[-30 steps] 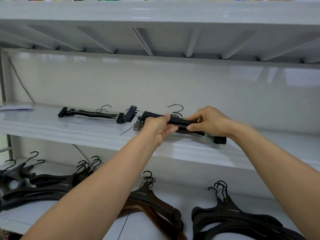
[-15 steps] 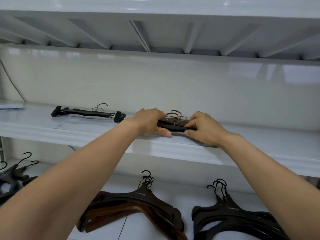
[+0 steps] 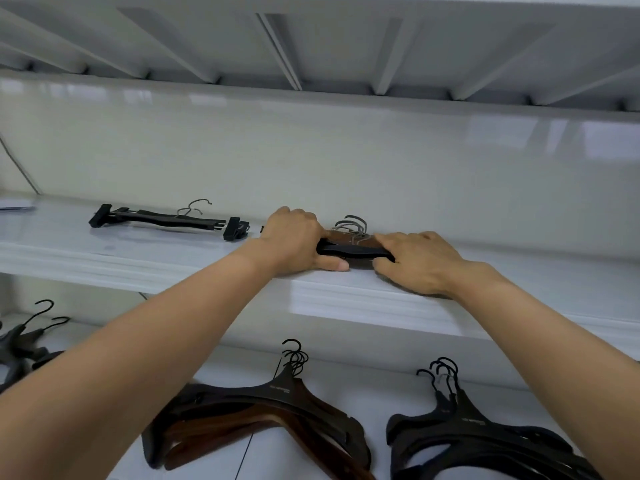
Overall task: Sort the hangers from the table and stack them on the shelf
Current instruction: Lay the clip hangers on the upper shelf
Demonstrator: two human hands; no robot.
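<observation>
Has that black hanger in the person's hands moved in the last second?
Yes. The black hanger has gone down: it was held above the shelf, and now sits down at shelf level, left hand and right hand gripping its ends.

A pale grey shelving unit fills the view. At 12 o'clock is the underside of the upper shelf [image 3: 346, 32], crossed by slanting stiffening ribs [image 3: 280, 53] that fan out toward the viewer. Below it a glossy off-white back panel [image 3: 311, 161] spans from 9 to 3 o'clock, and soft bright reflections [image 3: 588, 140] sit on it at 2 o'clock. The middle shelf [image 3: 138, 261] runs across the centre with a thick, stepped front edge. A thin diagonal rod [image 3: 20, 168] leans against the panel at 9 o'clock, and a flat pale sheet [image 3: 15, 204] lies just beneath it. At 6 o'clock the lower shelf [image 3: 363, 379] is white and has a dark seam [image 3: 244, 455]. The light is even and diffuse.
</observation>
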